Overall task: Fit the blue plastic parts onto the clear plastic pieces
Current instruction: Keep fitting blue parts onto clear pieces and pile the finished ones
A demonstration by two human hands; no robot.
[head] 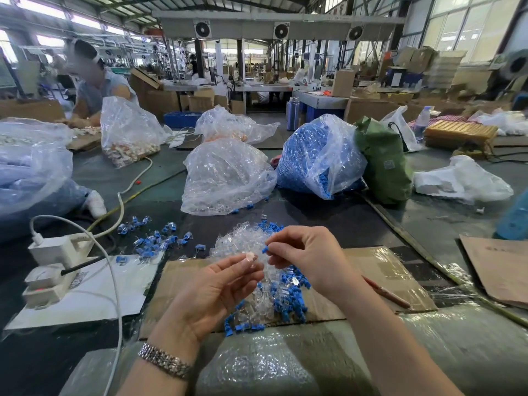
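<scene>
Pinching a blue part (265, 249) in the curled fingers of the right hand (303, 258), just beside a clear piece (253, 258) gripped at the fingertips of the left hand (213, 287). Beneath the hands: mixed pile (268, 298) of loose clear and blue parts on cardboard (380, 270). Far centre: bag of clear pieces (225, 178); to its right, bag of blue parts (317, 158). Left: scattered fitted pieces (155, 238).
</scene>
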